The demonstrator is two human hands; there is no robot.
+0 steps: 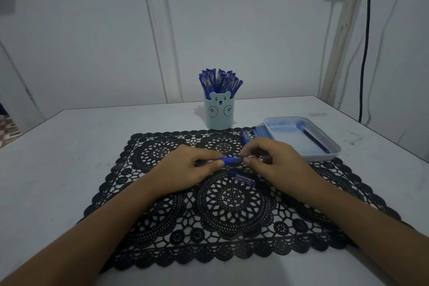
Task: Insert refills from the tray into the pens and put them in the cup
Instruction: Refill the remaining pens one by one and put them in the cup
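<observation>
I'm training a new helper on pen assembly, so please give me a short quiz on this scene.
1. True or false: the cup stands inside the tray.
2. Which holds the pen? A) left hand only B) right hand only C) both hands
3. Fill in: the loose pen piece near the hands lies on the black ____.
Key: 1 false; 2 C; 3 mat.
</observation>
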